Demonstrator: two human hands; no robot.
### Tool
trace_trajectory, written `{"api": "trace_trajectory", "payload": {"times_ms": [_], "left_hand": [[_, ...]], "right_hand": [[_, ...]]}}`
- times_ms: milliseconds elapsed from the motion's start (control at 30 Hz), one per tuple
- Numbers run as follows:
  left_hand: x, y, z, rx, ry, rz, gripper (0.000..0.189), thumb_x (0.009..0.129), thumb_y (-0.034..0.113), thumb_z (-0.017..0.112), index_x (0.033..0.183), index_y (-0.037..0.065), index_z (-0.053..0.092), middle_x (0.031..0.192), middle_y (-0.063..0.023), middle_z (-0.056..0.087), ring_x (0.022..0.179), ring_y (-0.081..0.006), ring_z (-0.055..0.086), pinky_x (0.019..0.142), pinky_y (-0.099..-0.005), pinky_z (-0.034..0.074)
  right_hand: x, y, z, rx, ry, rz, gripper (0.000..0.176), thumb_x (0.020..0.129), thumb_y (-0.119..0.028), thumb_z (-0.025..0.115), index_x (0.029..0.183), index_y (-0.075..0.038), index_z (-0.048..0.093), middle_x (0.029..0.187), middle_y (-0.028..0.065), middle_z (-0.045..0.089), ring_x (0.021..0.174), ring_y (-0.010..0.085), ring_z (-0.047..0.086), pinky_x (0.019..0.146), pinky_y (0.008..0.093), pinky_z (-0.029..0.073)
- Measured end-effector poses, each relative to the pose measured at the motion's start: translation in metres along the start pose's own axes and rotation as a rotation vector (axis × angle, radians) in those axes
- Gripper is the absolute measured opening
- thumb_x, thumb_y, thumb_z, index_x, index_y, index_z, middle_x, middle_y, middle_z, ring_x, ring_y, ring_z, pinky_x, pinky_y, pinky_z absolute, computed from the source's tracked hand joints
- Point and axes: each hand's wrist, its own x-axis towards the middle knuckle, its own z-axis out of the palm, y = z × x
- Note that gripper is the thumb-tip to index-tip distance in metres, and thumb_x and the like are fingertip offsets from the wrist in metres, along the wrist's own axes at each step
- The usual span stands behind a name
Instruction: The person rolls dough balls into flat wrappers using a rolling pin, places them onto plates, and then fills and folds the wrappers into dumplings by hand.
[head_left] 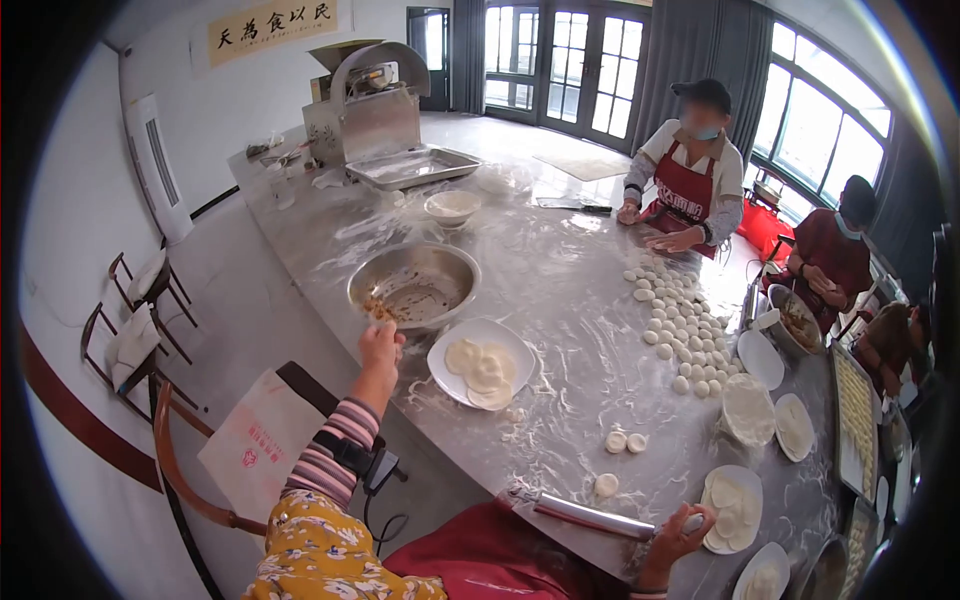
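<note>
My left hand [380, 346] reaches out to the near rim of a steel mixing bowl [440, 314]. Its fingers are curled closed, and whether they grip the rim or something small is hidden. Brown crumbly filling [378, 309] shows just past the fingertips. Closed around the end handle of a metal rolling pin [595, 515] is my right hand [682, 536], at the table's near edge. Small dough pieces [606, 485] lie just beyond the pin. A white plate of rolled dough wrappers [483, 370] stands near the bowl, and another plate of wrappers [732, 508] is beside my right hand.
Many dough balls [685, 335] cover the floured steel table [570, 290] before a co-worker in a red apron [690, 190]. Other people work at the right by a filling bowl [797, 322] and trays [856, 425]. A dough machine [370, 115] stands behind; a chair [250, 450] is left.
</note>
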Motion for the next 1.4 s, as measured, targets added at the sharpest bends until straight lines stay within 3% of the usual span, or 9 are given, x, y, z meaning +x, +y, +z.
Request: {"api": "trace_trajectory", "payload": {"times_ms": [133, 200, 367, 467, 600, 733, 800, 1000, 1400], "left_hand": [[-0.011, -0.020, -0.021, -0.030, -0.120, -0.184, 0.018, 0.089, 0.021, 0.055, 0.078, 0.008, 0.049, 0.063, -0.0046, 0.053, 0.042, -0.0079, 0.040, 0.035, -0.0217, 0.030], [-0.052, -0.016, -0.011, 0.062, -0.147, -0.117, 0.018, 0.090, 0.021, 0.055, 0.078, 0.008, 0.050, 0.063, -0.0032, 0.053, 0.045, -0.0072, 0.042, 0.038, -0.0216, 0.032], [-0.166, -0.042, 0.049, 0.568, -0.660, 0.195, 0.012, 0.088, 0.015, 0.058, 0.093, 0.004, 0.059, 0.075, -0.0009, 0.059, 0.069, -0.0106, 0.057, 0.061, -0.0250, 0.047], [-0.240, -0.067, 0.088, 0.725, -1.155, 0.536, 0.019, 0.082, 0.015, 0.063, 0.097, 0.002, 0.059, 0.091, -0.0139, 0.060, 0.081, -0.0244, 0.061, 0.072, -0.0350, 0.049], [-0.303, -0.104, 0.127, 0.833, -1.144, 1.236, 0.039, 0.083, 0.025, 0.062, 0.115, 0.003, 0.053, 0.114, -0.0164, 0.054, 0.108, -0.0335, 0.052, 0.090, -0.0432, 0.042], [-0.317, -0.121, 0.137, 0.889, -1.111, 1.190, 0.041, 0.084, 0.030, 0.060, 0.113, 0.002, 0.054, 0.113, -0.0158, 0.054, 0.110, -0.0327, 0.051, 0.091, -0.0447, 0.041], [-0.319, -0.110, 0.136, 1.030, -1.280, 0.891, 0.039, 0.084, 0.031, 0.059, 0.111, 0.002, 0.055, 0.113, -0.0162, 0.054, 0.110, -0.0330, 0.051, 0.090, -0.0425, 0.043], [-0.306, -0.113, 0.137, 0.994, -1.248, 0.673, 0.031, 0.080, 0.022, 0.063, 0.104, 0.003, 0.057, 0.100, -0.0147, 0.056, 0.100, -0.0334, 0.054, 0.084, -0.0406, 0.045], [-0.297, -0.100, 0.130, 1.132, -1.121, 0.642, 0.039, 0.073, 0.030, 0.072, 0.099, 0.005, 0.058, 0.099, -0.0148, 0.052, 0.099, -0.0324, 0.054, 0.081, -0.0411, 0.047]], "right_hand": [[0.000, 0.017, -0.004, -0.032, -0.009, -0.078, 0.017, 0.083, -0.002, 0.061, 0.094, 0.000, 0.049, 0.083, 0.0100, 0.050, 0.071, 0.0210, 0.049, 0.073, 0.0357, 0.043], [0.004, 0.009, 0.001, -0.095, -0.001, -0.325, 0.014, 0.088, -0.004, 0.056, 0.098, -0.003, 0.046, 0.071, 0.0026, 0.044, 0.048, 0.0072, 0.039, 0.045, 0.0217, 0.034], [-0.002, -0.011, -0.003, -0.045, -0.029, -0.076, 0.016, 0.083, -0.003, 0.061, 0.094, 0.000, 0.049, 0.081, 0.0096, 0.050, 0.072, 0.0220, 0.049, 0.073, 0.0360, 0.043], [0.000, -0.019, 0.000, -0.023, -0.029, -0.100, 0.017, 0.083, -0.003, 0.061, 0.094, -0.001, 0.049, 0.079, 0.0097, 0.050, 0.071, 0.0227, 0.049, 0.072, 0.0360, 0.043], [0.001, -0.028, -0.001, -0.102, 0.016, -0.295, 0.018, 0.082, -0.003, 0.063, 0.094, -0.002, 0.049, 0.078, 0.0106, 0.051, 0.069, 0.0235, 0.050, 0.069, 0.0364, 0.044], [0.000, -0.028, -0.003, -0.114, 0.012, -0.310, 0.018, 0.081, -0.003, 0.064, 0.092, -0.002, 0.049, 0.077, 0.0110, 0.052, 0.067, 0.0241, 0.051, 0.065, 0.0370, 0.044], [-0.001, -0.028, -0.003, -0.104, 0.019, -0.309, 0.018, 0.081, -0.004, 0.064, 0.092, -0.002, 0.049, 0.076, 0.0110, 0.051, 0.066, 0.0244, 0.050, 0.064, 0.0369, 0.044], [0.001, -0.027, 0.000, -0.082, 0.018, -0.319, 0.018, 0.082, -0.005, 0.064, 0.090, -0.003, 0.048, 0.074, 0.0110, 0.051, 0.063, 0.0256, 0.050, 0.061, 0.0368, 0.043], [0.002, -0.026, 0.001, -0.117, 0.042, -0.353, 0.019, 0.081, -0.004, 0.065, 0.090, -0.002, 0.049, 0.076, 0.0113, 0.052, 0.063, 0.0258, 0.051, 0.060, 0.0369, 0.044]]}}
